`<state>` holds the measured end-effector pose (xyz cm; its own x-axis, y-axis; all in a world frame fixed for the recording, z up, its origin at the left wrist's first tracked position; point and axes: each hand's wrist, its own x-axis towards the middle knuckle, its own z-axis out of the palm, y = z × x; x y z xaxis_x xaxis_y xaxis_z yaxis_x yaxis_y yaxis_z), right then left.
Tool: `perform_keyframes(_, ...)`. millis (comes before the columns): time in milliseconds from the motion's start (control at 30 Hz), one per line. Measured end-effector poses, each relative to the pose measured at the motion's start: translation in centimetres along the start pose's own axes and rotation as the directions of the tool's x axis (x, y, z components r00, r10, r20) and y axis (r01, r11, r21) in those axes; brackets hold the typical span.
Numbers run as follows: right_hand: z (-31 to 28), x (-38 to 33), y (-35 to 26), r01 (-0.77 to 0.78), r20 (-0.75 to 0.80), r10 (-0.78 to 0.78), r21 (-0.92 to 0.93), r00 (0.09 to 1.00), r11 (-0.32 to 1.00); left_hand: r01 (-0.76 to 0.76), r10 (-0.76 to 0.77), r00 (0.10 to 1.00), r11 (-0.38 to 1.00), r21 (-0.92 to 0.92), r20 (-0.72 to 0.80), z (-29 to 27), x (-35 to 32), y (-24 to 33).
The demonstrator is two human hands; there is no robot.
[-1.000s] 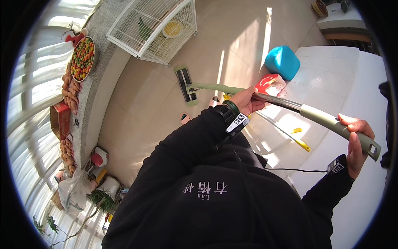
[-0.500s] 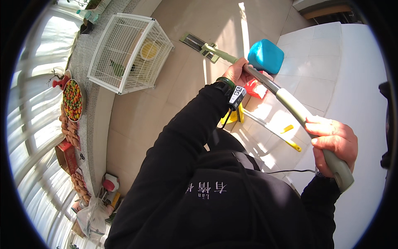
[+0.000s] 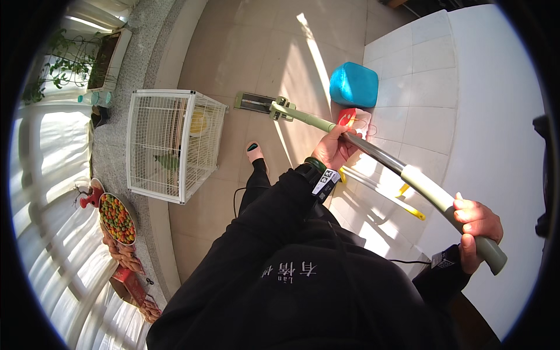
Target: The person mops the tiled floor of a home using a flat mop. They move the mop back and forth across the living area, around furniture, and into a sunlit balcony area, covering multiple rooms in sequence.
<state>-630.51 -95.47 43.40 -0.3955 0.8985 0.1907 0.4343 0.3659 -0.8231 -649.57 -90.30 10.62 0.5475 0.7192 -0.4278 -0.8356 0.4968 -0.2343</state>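
Note:
A long flat-headed mop (image 3: 379, 155) slants across the view, from upper left to lower right. My left hand (image 3: 335, 149) is closed round its lower pole, where the pale green lower section meets the metal tube. Farther up, my right hand (image 3: 479, 224) wraps the thick grey-green grip near its end. The mop head (image 3: 255, 102) rests on the tiled floor to the right of a white wire cage (image 3: 157, 146). Fingers on the underside of the pole are partly hidden.
A blue stool (image 3: 354, 85) stands beyond the pole, with a red box (image 3: 348, 118) in front. A yellow-ended pole (image 3: 382, 192) lies nearer me. My slippered foot (image 3: 254, 151) is beside the cage. Along the left ledge are a planter (image 3: 111, 61) and a bowl of colourful small pieces (image 3: 116, 219).
The view has shifted, and the cage and ledge appear lower. My left leg and slippered foot have come into view. Both hands keep hold of the mop, with its head still beyond the cage.

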Motion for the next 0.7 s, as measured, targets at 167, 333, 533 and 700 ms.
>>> perform_keyframes(167,5.2,6.4,-0.6,0.064,0.162,-0.056,-0.047,0.985,0.997,-0.021,0.022,1.000,0.999,0.040,-0.009,0.7,3.6,7.2)
perform_keyframes(333,9.0,8.7,-1.1,0.037,0.083,-0.030,-0.086,0.996,0.996,0.053,-0.038,0.997,0.962,0.267,-0.062,1.6,3.7,12.0)
perform_keyframes(533,6.9,10.2,-1.6,0.057,0.063,-0.061,0.064,0.996,0.996,0.175,-0.109,0.961,0.952,0.251,-0.254,3.5,-0.1,11.5)
perform_keyframes(700,7.0,11.7,-0.2,0.095,0.061,-0.103,0.130,0.993,0.987,0.169,-0.077,0.925,0.960,0.221,-0.372,2.7,1.6,14.7)
